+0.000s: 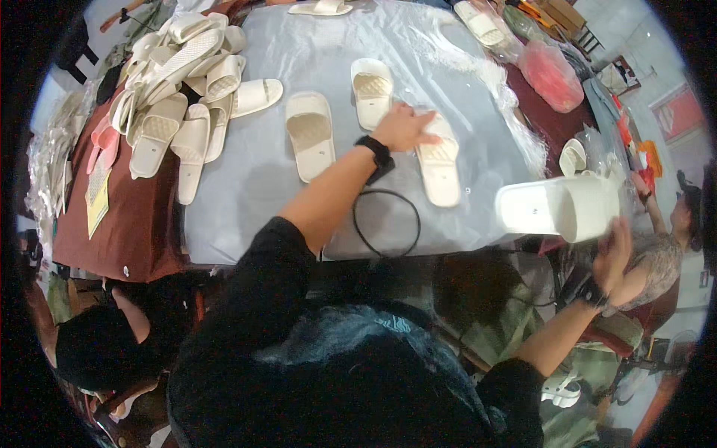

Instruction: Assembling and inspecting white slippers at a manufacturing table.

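My left hand (405, 128) reaches over the middle of the table, fingers spread. Its thumb side lies over the upper end of a cream slide sandal (441, 168), and it partly covers the lower edge of another cream slide (372, 93). To the left of that hand lies a third slide (309, 138), toe end up. My right hand (614, 257) is off the table's right side, slightly blurred, fingers stretched out. It is close beside a larger-looking white slide (530, 209) at the near right edge; whether they touch I cannot tell.
Many cream slides (183, 63) are heaped at the left, near pink ones (106, 142). Clear plastic sheeting covers the grey table (246, 187). A black cable loop (418, 224) lies at the front edge. Bagged red goods (551, 75) sit far right. Other people (665, 254) are close by.
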`<move>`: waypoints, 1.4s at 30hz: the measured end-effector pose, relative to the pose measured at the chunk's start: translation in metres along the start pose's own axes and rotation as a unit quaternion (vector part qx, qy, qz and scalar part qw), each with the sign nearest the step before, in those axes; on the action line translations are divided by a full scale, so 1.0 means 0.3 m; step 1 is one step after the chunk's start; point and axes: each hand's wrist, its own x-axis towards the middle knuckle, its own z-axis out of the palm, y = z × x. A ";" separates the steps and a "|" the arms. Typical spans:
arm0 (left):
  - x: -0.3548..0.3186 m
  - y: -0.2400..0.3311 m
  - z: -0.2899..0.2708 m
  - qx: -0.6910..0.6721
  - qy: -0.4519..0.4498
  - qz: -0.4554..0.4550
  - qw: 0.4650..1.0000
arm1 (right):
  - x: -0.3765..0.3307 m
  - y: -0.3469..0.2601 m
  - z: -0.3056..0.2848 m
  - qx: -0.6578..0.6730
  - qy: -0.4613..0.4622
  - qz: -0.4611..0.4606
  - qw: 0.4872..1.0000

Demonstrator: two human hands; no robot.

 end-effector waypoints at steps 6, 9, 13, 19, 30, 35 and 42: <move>-0.082 -0.188 -0.100 -0.045 -0.059 -0.030 0.997 | 0.089 -0.279 0.585 0.155 -0.299 0.120 0.934; -0.194 -0.302 -0.152 -0.107 0.006 -0.077 0.991 | 0.058 -0.375 0.933 0.085 -0.480 0.025 0.873; -0.341 -0.337 -0.282 0.067 -0.102 -0.146 0.982 | 0.092 -0.305 1.297 0.027 -0.586 -0.077 0.806; -0.631 -0.131 -0.356 -0.065 0.126 -0.086 0.986 | 0.054 -0.317 1.447 -0.091 -0.451 -0.214 0.862; -0.969 0.234 -0.726 -0.321 -0.062 0.151 0.933 | -0.148 -0.459 0.986 -0.131 -0.163 -0.479 0.853; -1.123 0.222 -0.867 -0.602 0.319 0.144 0.718 | -0.240 -0.463 0.853 -0.099 -0.224 -0.170 0.955; -0.853 0.200 -0.575 -0.448 0.105 -0.215 0.861 | -0.389 -0.450 0.902 -0.155 -0.173 -0.286 0.930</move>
